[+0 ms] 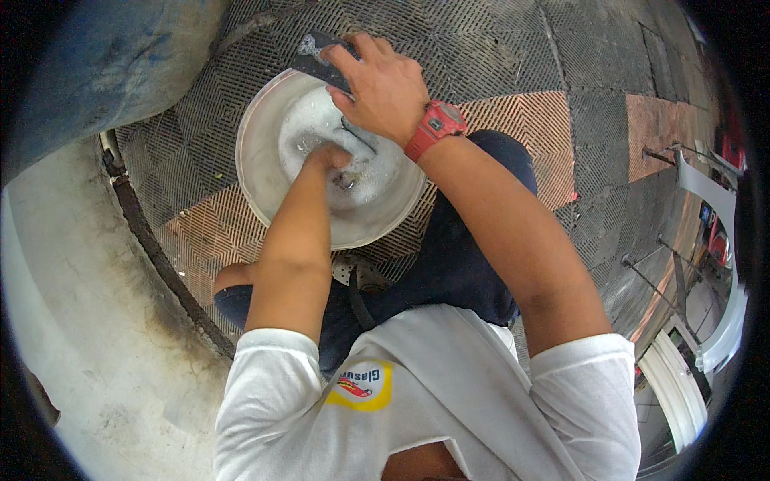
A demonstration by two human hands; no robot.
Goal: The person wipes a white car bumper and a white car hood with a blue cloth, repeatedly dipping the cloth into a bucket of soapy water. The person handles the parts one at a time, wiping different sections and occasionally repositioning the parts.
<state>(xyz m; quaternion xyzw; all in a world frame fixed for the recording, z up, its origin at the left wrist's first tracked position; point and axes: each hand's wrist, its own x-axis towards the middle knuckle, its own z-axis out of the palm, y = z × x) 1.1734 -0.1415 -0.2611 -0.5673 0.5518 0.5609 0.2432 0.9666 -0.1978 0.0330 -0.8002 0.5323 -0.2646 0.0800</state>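
A round whitish bucket (258,192) stands on the floor between my legs, with soapy water and white suds (309,116) in it. My left hand (330,158) reaches down into the suds; its fingers are under the foam, so whatever they hold is hidden. Above the bucket's far rim, my right hand (383,90) grips a dark grey flat pad (314,58), thumb on the near side and fingers over the top. Foam clings to the pad's left end. Beside my left hand, a dark curved thing (358,138) shows in the suds, too unclear to name.
Ribbed floor tiles (481,48) in black and orange-brown surround the bucket. A worn whitish curved surface (104,305) rises close on my left, below a large blue rounded body (120,64). At the far right, a pale curved panel (726,272) rests on a metal stand (654,276).
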